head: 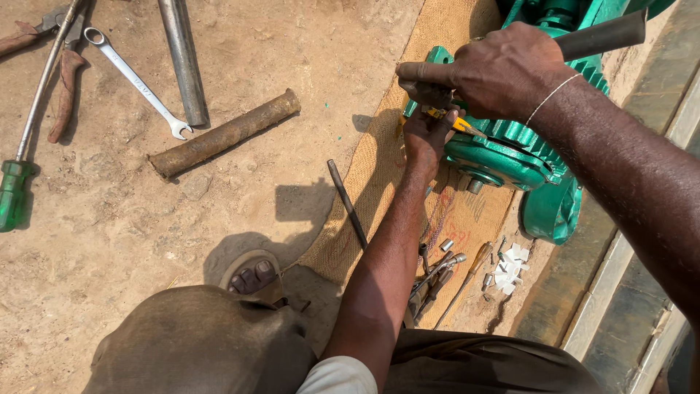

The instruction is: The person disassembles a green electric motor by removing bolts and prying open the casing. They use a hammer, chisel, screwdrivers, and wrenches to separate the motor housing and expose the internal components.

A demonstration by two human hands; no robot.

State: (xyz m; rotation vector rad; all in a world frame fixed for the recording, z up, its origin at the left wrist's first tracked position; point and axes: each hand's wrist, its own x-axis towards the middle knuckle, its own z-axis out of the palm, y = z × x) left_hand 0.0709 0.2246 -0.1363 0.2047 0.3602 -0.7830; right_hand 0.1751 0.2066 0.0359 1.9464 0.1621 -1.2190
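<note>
A green cast-metal machine (510, 149) with a toothed gear rim stands on a burlap sack (372, 190). My left hand (425, 138) reaches up from below and holds a small yellow-handled tool (458, 124) against the machine's left edge. My right hand (488, 69) comes in from the right, just above the left, and is closed around a dark grey metal bar (605, 34) that sticks out to the upper right. A thin bracelet sits on my right wrist. The two hands touch at the machine's edge, and the tool's tip is hidden.
On the dirt at left lie a spanner (135, 76), a rusty pipe (222, 135), a steel tube (182, 58), pliers (65, 91) and a green-handled screwdriver (14, 193). A thin dark rod (346, 204) and several small tools (435, 273) rest on the sack. My sandalled foot (251, 275) is below.
</note>
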